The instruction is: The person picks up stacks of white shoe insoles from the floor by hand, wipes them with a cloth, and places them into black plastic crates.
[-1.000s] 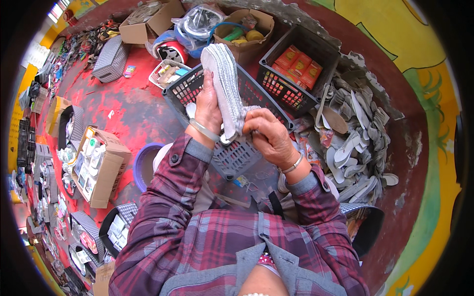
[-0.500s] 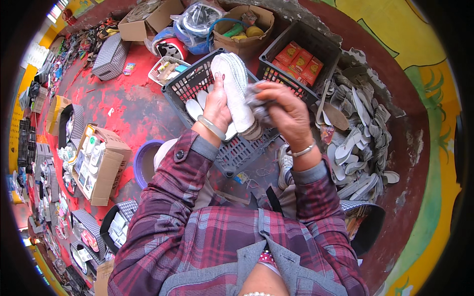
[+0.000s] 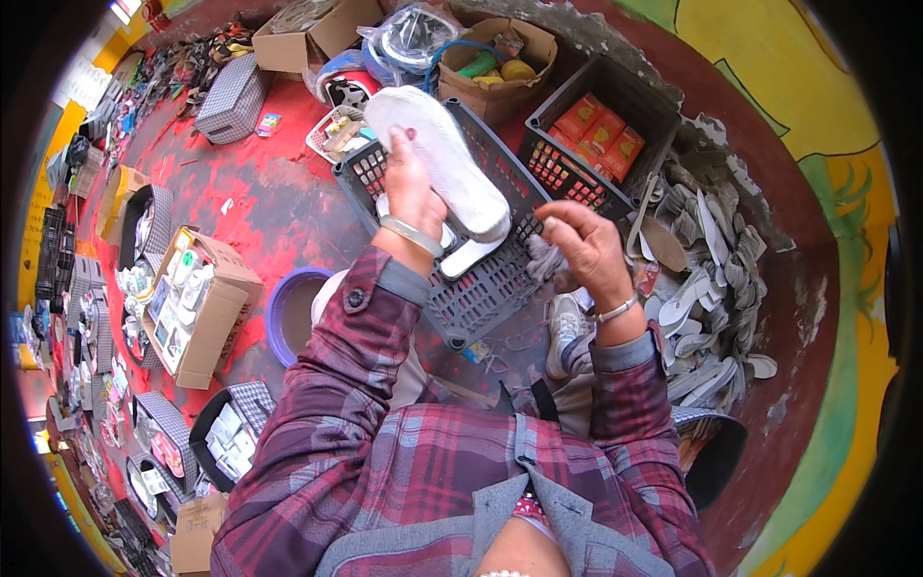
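Note:
My left hand (image 3: 413, 188) grips a stack of white insoles (image 3: 447, 159), its thumb on the broad upper face near a small reddish mark. The stack is tilted over a dark plastic crate (image 3: 486, 303). Inside that crate, another white insole (image 3: 471, 258) shows beneath the held ones. Off to the right, my right hand (image 3: 594, 255) pinches a crumpled grey cloth (image 3: 545, 260), which hangs below the fingers, apart from the insoles.
Loose insoles (image 3: 707, 288) are heaped along the wall at right. A second dark crate (image 3: 659, 106) holds orange boxes (image 3: 598, 133). Left of my legs stand a purple basin (image 3: 279, 322) and an open cardboard box (image 3: 216, 322) of packets. Checked bins line the floor further left.
The insole stack has turned from edge-on to show its broad white face. My right hand and the grey cloth have drawn away from it, toward the lower right.

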{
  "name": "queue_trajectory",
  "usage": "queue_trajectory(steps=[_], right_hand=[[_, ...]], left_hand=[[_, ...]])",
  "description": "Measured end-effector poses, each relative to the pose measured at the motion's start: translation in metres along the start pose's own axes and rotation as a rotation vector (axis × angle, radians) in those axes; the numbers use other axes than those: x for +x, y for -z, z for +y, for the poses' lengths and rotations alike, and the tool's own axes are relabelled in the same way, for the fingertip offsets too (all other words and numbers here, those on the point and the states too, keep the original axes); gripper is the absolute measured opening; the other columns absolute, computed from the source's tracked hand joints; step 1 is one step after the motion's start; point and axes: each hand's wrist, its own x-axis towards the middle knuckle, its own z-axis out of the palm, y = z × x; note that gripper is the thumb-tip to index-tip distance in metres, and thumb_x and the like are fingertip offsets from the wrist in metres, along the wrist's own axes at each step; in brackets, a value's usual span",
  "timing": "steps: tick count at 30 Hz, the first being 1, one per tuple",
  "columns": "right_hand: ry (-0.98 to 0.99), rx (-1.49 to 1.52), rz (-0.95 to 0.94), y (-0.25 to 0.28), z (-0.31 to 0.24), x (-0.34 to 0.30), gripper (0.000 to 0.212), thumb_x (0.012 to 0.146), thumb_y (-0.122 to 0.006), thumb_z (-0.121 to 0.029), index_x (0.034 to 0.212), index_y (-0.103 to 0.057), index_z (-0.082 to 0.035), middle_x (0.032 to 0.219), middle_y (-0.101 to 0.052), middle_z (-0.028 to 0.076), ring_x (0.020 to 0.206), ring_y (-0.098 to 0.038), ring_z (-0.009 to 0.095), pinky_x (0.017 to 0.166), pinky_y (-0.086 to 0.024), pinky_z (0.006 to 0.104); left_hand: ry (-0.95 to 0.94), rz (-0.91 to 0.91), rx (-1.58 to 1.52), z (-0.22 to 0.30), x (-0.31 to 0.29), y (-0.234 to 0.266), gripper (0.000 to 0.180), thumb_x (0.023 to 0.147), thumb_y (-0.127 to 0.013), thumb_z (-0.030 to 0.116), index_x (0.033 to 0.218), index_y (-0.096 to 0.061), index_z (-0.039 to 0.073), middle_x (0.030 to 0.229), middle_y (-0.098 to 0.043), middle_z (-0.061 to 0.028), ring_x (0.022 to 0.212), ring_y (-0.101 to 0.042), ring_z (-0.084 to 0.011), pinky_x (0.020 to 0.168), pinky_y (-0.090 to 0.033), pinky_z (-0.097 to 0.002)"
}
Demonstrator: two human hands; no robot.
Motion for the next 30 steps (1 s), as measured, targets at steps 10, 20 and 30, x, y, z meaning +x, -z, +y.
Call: queue_trajectory(steps=[10,20,30], right_hand=[[-0.289,0.188,-0.267,0.006,0.039,0.024,0.052,0.082,-0.069,-0.021,0.123,-0.049,0.005,0.112,-0.060,0.010,0.101,-0.057,0.018,0.091,-0.043,0.0300],[-0.216,0.914,-0.455,-0.008,0.044,0.003,0.064,0.077,-0.072,-0.036,0.120,-0.049,0.006,0.109,-0.061,0.012,0.097,-0.061,0.021,0.088,-0.047,0.0316],[-0.356,0.925,-0.332,-0.018,0.056,0.014,0.041,0.091,-0.057,-0.032,0.110,-0.057,0.004,0.100,-0.065,0.010,0.091,-0.062,0.017,0.080,-0.050,0.0307]], left_hand=[[0.074,-0.468,0.189,-0.037,-0.061,-0.028,0.043,0.094,-0.052,0.034,0.124,-0.040,0.006,0.105,-0.055,-0.0060,0.093,-0.055,-0.0126,0.079,-0.048,-0.0277],[0.556,-0.968,-0.033,-0.014,-0.062,-0.026,0.104,0.070,-0.047,0.077,0.138,-0.029,0.001,0.130,-0.047,-0.0212,0.117,-0.050,-0.0290,0.101,-0.038,-0.0389],[0.601,-0.823,-0.031,-0.011,-0.052,-0.015,0.079,0.079,-0.059,0.057,0.126,-0.042,-0.005,0.117,-0.055,-0.0243,0.108,-0.057,-0.0329,0.092,-0.049,-0.0437]])
